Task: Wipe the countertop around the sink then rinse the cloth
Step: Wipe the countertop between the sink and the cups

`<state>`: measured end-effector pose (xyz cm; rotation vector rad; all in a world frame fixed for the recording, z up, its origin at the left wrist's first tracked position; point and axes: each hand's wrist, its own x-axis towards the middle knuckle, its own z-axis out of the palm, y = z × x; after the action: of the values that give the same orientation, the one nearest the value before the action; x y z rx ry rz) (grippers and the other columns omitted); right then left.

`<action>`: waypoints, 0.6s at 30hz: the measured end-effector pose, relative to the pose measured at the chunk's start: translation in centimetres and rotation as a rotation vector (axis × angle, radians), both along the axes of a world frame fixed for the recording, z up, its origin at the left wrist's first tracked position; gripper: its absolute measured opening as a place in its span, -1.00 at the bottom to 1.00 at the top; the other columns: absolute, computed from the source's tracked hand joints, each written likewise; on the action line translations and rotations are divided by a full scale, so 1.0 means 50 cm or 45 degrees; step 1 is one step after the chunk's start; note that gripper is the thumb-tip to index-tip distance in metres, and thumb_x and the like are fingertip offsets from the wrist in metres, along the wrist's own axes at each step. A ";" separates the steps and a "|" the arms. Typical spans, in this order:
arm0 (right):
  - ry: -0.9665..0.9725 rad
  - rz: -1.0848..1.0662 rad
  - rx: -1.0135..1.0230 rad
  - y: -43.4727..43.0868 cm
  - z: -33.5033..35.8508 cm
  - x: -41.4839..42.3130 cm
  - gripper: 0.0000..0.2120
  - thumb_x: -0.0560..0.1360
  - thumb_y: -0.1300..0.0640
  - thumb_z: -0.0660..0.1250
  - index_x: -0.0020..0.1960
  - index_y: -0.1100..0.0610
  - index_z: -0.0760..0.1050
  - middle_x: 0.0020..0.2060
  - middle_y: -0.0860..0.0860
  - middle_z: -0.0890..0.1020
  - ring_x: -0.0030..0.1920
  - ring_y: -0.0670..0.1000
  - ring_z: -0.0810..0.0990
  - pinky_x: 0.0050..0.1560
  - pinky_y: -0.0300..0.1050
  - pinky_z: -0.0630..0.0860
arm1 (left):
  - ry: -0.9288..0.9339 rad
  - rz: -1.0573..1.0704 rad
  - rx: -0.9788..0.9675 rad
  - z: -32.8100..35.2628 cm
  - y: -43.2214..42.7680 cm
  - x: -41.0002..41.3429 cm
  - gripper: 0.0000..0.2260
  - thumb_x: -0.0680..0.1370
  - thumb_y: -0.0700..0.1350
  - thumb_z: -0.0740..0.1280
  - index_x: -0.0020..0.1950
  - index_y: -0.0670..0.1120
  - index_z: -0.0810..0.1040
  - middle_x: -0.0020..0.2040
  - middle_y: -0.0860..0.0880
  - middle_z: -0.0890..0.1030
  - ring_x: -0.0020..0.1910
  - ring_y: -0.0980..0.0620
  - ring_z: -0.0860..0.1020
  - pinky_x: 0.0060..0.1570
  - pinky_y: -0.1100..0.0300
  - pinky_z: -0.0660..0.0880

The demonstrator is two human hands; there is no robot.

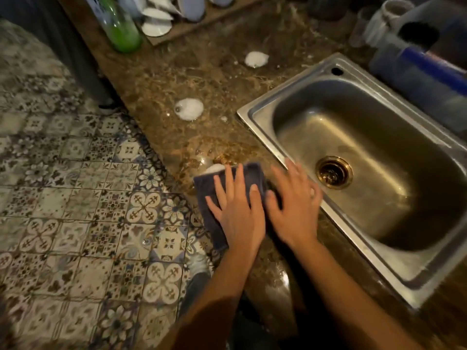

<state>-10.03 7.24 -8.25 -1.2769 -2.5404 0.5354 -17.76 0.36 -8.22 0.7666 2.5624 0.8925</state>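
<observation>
A dark grey cloth point(206, 190) lies flat on the brown marbled countertop point(214, 79), just left of the steel sink point(255, 113). My left hand point(238, 210) presses flat on the cloth with fingers spread. My right hand point(293, 208) rests beside it, fingers spread, partly over the cloth's right edge and the sink's rim. A bit of white foam point(214, 168) shows at the cloth's far edge. Two more foam blobs sit on the counter, one mid-counter point(189, 109) and one farther back point(256, 59). The sink bowl is empty, with a brass drain point(333, 172).
A green bottle point(121, 26) and a rack of white dishes point(156, 18) stand at the counter's far end. Dark containers and a blue-edged item point(429, 64) sit behind the sink. The patterned tile floor point(75, 198) lies to the left, past the counter's edge.
</observation>
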 end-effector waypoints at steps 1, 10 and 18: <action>-0.043 -0.056 -0.027 0.034 0.005 0.016 -0.46 0.55 -0.15 0.06 0.52 -0.11 0.18 0.56 -0.04 0.10 0.55 0.02 -0.02 0.46 0.16 -0.07 | 0.034 0.010 -0.075 -0.014 0.005 0.007 -0.36 0.50 0.24 -0.23 0.57 0.11 0.05 0.59 0.10 -0.01 0.56 0.02 -0.12 0.46 -0.12 -0.23; -0.317 0.024 -0.181 0.143 -0.054 0.003 -0.41 0.58 -0.30 -0.07 0.55 -0.15 -0.07 0.45 0.01 0.30 0.31 0.14 0.42 0.15 0.09 0.49 | 0.293 0.223 -0.381 -0.070 0.012 -0.033 -0.28 0.55 0.31 -0.09 0.58 -0.13 0.05 0.57 -0.21 0.07 0.55 -0.16 0.04 0.47 -0.12 -0.06; -0.335 0.032 -0.174 0.144 -0.050 0.003 -0.28 0.50 -0.45 -0.10 0.56 -0.15 -0.09 0.44 -0.01 0.30 0.32 0.08 0.40 0.10 0.03 0.49 | 0.469 -0.207 -0.543 -0.074 0.060 -0.181 -0.23 0.46 0.43 -0.08 0.57 0.05 0.11 0.57 -0.21 0.08 0.54 -0.21 0.06 0.43 -0.21 0.00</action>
<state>-9.90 14.42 -10.77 -1.4505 -2.7779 0.5902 -26.82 3.38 -11.92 1.0569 2.8011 0.1475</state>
